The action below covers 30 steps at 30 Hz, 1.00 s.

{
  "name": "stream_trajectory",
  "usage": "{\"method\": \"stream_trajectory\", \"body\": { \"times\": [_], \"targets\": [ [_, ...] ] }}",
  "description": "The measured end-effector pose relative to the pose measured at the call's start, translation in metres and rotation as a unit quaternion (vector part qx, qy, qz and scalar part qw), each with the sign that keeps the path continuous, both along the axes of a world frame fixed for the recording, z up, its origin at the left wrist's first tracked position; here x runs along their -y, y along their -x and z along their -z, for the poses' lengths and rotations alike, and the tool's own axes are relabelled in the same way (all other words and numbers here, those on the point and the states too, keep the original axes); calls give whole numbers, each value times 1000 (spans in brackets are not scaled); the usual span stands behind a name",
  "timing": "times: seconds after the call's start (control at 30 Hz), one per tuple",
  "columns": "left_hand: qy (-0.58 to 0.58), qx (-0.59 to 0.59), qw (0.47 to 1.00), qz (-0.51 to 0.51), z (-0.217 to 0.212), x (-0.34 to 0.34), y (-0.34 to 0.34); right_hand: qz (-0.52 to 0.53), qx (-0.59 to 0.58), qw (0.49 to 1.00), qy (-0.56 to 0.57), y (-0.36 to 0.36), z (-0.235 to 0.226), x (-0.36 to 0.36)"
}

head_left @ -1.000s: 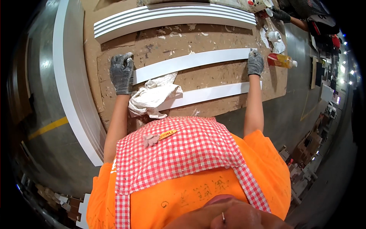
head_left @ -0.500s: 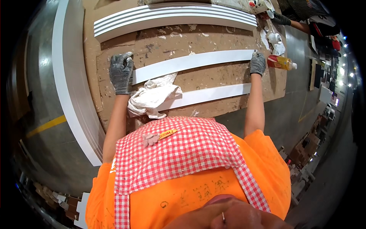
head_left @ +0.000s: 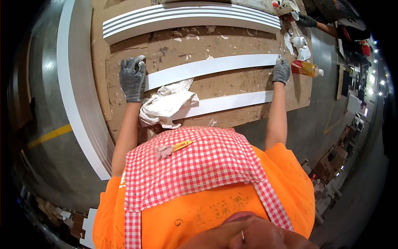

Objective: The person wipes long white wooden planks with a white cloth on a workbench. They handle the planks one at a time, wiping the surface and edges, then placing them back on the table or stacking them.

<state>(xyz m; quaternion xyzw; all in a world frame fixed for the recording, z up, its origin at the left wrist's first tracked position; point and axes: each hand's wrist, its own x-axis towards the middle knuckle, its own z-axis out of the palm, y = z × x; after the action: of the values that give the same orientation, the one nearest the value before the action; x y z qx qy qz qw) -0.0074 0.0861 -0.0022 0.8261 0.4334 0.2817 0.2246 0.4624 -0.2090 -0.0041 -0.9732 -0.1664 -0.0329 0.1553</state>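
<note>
A long white strip (head_left: 213, 66) lies across the brown, paint-spattered work surface, held at its two ends. My left hand (head_left: 133, 79), in a grey glove, is closed at the strip's left end, the thumb side turned toward it. At the other end, my gloved right hand (head_left: 281, 70) grips the strip with bent fingers. Nearer to me is a second white strip (head_left: 234, 103) lying roughly alongside. A crumpled white cloth (head_left: 168, 103) covers part of that strip's left portion and sits just right of my left wrist.
Several white strips are stacked (head_left: 190, 18) at the far side. More long white boards (head_left: 78, 91) stand along the left edge. A bottle of yellow liquid (head_left: 306, 68) lies right of my right hand, near a white crumpled piece (head_left: 299, 42). Another person's gloved hand (head_left: 306, 20) shows at far right.
Almost nothing differs. Both hands and the strip between them keep their places, apart from a very slight shift of the whole view.
</note>
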Motion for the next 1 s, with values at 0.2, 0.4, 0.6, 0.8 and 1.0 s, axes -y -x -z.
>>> {"method": "stream_trajectory", "body": {
  "times": [0.2, 0.4, 0.6, 0.8, 1.0],
  "targets": [
    [7, 7, 1000, -4, -3, 0, -2, -37, 4, 999, 39, -5, -4, 6],
    [4, -7, 1000, 8, -2, -1, -2, -2, 1, 999, -38, -33, 1, 12],
    [14, -9, 1000, -6, -1, 1, 0, -53, 19, 995, -87, -9, -2, 5],
    [11, -9, 1000, 5, 2, -1, -1, -125, 176, 976, 32, -17, 17, 21],
    [2, -23, 1000, 7, 8, -2, 1, -88, 87, 992, 8, 47, 0, -23]
  ]
}}
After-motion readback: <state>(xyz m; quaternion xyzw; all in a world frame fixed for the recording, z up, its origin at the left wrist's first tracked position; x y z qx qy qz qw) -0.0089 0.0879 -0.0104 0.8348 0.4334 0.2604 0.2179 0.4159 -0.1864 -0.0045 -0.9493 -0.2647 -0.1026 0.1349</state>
